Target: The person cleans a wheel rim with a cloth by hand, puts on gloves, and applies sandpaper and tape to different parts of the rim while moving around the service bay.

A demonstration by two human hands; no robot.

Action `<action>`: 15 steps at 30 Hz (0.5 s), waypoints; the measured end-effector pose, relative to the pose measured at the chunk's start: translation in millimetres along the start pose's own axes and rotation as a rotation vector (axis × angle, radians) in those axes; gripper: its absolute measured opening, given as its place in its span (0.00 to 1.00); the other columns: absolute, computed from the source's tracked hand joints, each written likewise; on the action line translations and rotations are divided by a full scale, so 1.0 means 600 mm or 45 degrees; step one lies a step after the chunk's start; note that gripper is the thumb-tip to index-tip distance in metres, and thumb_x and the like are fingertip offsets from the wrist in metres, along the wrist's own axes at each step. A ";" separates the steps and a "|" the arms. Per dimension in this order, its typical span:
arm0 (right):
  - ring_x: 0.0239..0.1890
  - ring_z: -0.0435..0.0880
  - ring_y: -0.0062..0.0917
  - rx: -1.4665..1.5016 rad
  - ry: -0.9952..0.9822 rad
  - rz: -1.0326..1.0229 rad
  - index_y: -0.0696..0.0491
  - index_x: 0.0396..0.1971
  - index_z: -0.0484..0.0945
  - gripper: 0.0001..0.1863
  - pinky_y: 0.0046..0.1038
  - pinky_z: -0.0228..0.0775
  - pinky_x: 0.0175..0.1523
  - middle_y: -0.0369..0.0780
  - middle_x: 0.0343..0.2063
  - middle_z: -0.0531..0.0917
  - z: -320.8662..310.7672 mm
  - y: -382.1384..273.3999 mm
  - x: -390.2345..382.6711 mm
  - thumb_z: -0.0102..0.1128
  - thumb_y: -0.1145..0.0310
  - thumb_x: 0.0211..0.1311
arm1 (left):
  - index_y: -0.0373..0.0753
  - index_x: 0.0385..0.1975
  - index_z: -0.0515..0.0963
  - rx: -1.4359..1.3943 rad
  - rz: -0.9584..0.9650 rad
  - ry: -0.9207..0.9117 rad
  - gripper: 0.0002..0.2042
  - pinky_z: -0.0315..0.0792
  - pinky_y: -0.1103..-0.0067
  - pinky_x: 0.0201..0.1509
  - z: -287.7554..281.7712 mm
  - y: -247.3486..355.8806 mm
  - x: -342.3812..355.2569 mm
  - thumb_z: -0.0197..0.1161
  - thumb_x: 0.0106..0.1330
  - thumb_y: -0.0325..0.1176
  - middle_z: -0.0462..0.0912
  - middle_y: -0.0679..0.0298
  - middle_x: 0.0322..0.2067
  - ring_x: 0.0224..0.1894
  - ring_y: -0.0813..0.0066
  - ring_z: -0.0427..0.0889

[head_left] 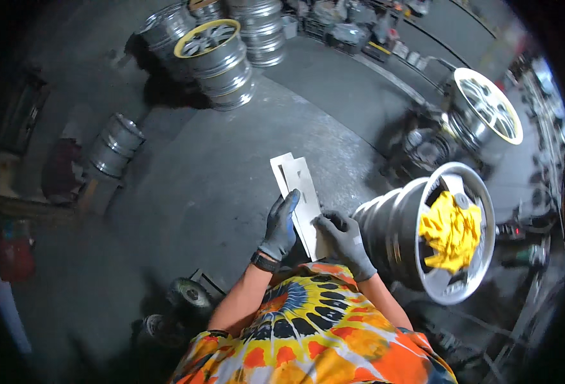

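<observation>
In the head view, both of my hands wear grey gloves and hold several long, pale, flat strips [301,182], stacked and slightly offset, in front of my tie-dye clothing. My left hand [281,224] grips their left side, and my right hand [340,237] pinches the right side lower down. Just right of my right hand stands a column of silver wheel rims [388,243], with a bunched yellow cloth [450,232] lying in the top rim.
Stacks of rims [225,83] stand at the back, and another pair [115,144] at the left. A pale-edged rim [487,105] sits on a dark machine at upper right. Assorted items [346,32] line the far edge. A small wheeled thing [189,293] is low at left.
</observation>
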State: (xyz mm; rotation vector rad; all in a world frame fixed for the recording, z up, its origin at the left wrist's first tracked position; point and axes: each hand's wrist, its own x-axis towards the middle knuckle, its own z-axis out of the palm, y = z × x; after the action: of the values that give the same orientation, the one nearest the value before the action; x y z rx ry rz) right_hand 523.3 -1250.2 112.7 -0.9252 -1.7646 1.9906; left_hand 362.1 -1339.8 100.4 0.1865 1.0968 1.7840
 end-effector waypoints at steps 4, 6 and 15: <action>0.44 0.85 0.19 -0.049 0.029 0.043 0.59 0.50 0.86 0.15 0.24 0.76 0.52 0.38 0.41 0.90 -0.014 0.006 0.123 0.67 0.64 0.73 | 0.34 0.62 0.78 0.205 0.140 0.167 0.22 0.76 0.73 0.58 -0.012 0.025 0.099 0.57 0.81 0.46 0.86 0.59 0.48 0.52 0.73 0.84; 0.42 0.85 0.19 -0.038 0.042 -0.105 0.59 0.49 0.86 0.14 0.24 0.77 0.51 0.38 0.40 0.90 -0.037 0.004 0.194 0.68 0.65 0.73 | 0.33 0.62 0.77 0.192 0.137 0.223 0.23 0.75 0.74 0.59 0.020 0.049 0.148 0.58 0.80 0.46 0.85 0.60 0.50 0.53 0.74 0.82; 0.38 0.84 0.16 0.178 0.223 -0.112 0.60 0.43 0.86 0.12 0.23 0.76 0.45 0.37 0.35 0.90 -0.163 -0.135 0.473 0.67 0.65 0.73 | 0.30 0.62 0.76 0.375 0.187 0.306 0.30 0.72 0.78 0.62 0.124 0.116 0.444 0.57 0.81 0.56 0.83 0.62 0.53 0.55 0.77 0.79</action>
State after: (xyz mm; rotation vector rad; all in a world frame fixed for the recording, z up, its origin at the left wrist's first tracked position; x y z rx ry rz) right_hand 363.4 -983.3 116.8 -0.9293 -1.5249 1.8886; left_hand 226.1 -1089.3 105.4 0.2392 1.5537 1.8000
